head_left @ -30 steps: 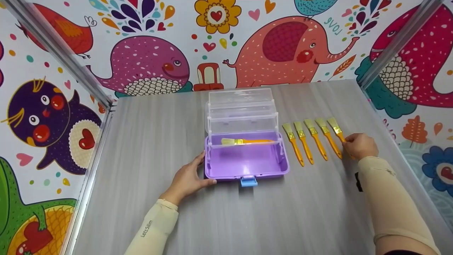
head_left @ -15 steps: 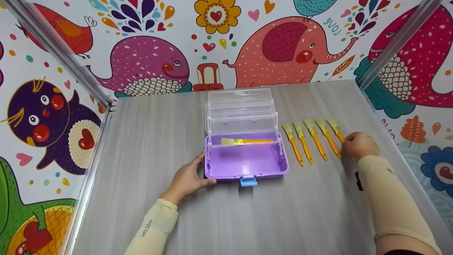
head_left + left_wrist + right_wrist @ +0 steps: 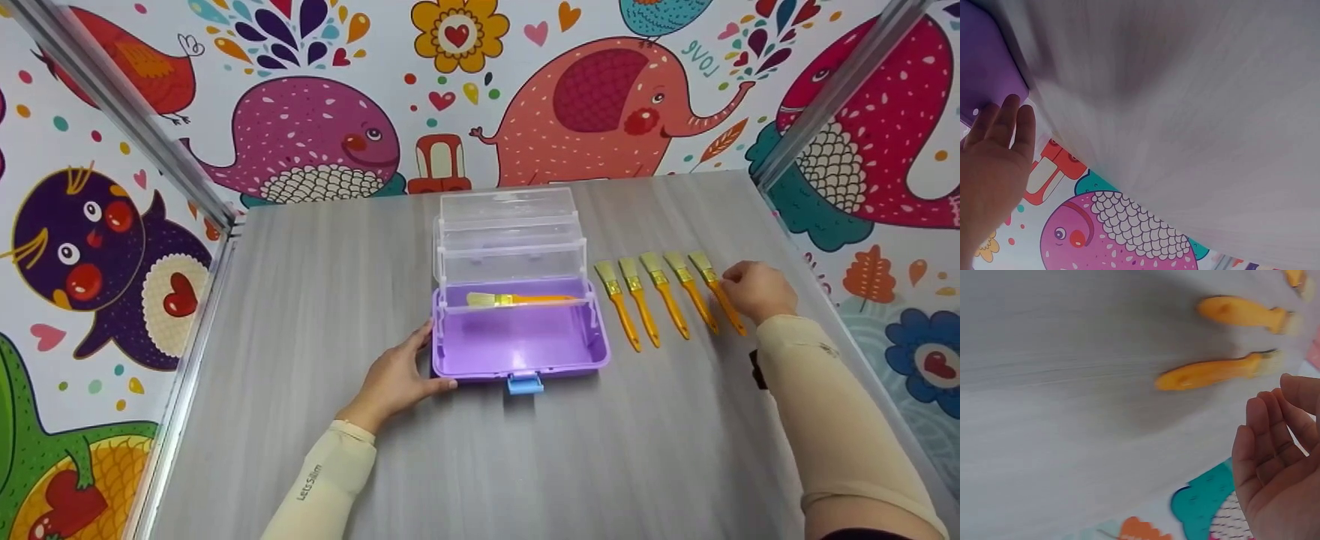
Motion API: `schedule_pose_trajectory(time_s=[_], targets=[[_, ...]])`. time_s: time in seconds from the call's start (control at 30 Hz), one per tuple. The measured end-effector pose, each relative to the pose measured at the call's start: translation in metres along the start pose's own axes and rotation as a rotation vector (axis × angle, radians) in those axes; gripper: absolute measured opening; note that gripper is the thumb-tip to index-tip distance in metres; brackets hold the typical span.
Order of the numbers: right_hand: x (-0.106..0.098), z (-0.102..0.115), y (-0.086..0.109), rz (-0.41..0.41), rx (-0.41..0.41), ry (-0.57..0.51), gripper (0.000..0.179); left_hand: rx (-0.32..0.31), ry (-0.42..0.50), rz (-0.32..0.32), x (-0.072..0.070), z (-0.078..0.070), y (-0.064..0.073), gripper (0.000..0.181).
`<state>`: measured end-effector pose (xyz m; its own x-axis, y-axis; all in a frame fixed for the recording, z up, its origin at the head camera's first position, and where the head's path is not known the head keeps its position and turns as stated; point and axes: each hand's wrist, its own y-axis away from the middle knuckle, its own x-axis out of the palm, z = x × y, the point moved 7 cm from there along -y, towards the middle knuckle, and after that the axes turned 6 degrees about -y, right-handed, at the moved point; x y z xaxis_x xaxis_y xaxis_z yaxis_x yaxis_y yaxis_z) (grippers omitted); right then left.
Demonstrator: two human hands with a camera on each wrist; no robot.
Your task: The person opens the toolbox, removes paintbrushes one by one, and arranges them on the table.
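A purple box point(image 3: 517, 345) stands with its clear lid and trays folded up at the back. Its blue latch point(image 3: 525, 384) hangs at the front. My left hand point(image 3: 394, 382) touches the left side, the thumb at the front corner; in the left wrist view its fingers lie fairly straight against the wall. One paintbrush point(image 3: 544, 300) lies across the clear tray in the box. Right of the box, several paintbrushes with orange handles lie in a row, bristles away from me. My right hand point(image 3: 761, 290), loosely curled around nothing, is just beside the rightmost paintbrush point(image 3: 724, 300).
The clear lid and trays point(image 3: 510, 225) rise behind the box. A grey table point(image 3: 322, 300) lies under everything, with patterned walls point(image 3: 315, 135) at the back and sides and metal posts in the corners. A small black piece point(image 3: 759, 369) shows beside the right sleeve.
My right hand has let go of the rightmost paintbrush's handle and moved slightly away from me, leaving the brush in the row. My left hand stays at the box.
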<state>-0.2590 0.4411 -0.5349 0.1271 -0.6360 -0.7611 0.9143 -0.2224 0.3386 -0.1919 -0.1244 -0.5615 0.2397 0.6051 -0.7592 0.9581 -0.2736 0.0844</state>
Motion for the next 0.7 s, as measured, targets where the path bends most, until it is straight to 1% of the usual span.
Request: schedule_pose_trajectory(time_s=[0.13,0.23,0.33,0.4,0.5,0.57,0.63,0.7], targets=[[0.001,0.037,-0.004,-0.008,-0.120,0.024,0.041,0.007,0.004,-0.003,-0.001,0.000,0.001,0.111],[0.006,0.072,-0.003,0.012,-0.193,0.030,0.040,0.012,0.001,-0.009,-0.001,0.000,0.001,0.110],[0.017,0.112,0.001,0.035,-0.268,0.044,0.034,0.009,-0.005,-0.009,-0.001,0.000,0.001,0.110],[0.027,0.140,0.006,0.046,-0.324,0.066,0.029,0.003,-0.009,-0.005,0.000,0.000,0.001,0.110],[0.048,0.184,0.017,0.063,-0.437,0.112,0.018,-0.004,-0.014,0.000,0.001,0.001,0.000,0.110],[0.063,0.210,0.026,0.085,-0.520,0.138,0.015,-0.007,-0.016,0.002,0.002,0.001,-0.001,0.110],[0.079,0.232,0.034,0.110,-0.606,0.159,0.012,-0.006,-0.018,0.001,0.002,0.001,-0.001,0.111],[0.093,0.247,0.042,0.135,-0.676,0.181,0.012,-0.003,-0.019,-0.001,0.002,0.001,-0.001,0.111]])
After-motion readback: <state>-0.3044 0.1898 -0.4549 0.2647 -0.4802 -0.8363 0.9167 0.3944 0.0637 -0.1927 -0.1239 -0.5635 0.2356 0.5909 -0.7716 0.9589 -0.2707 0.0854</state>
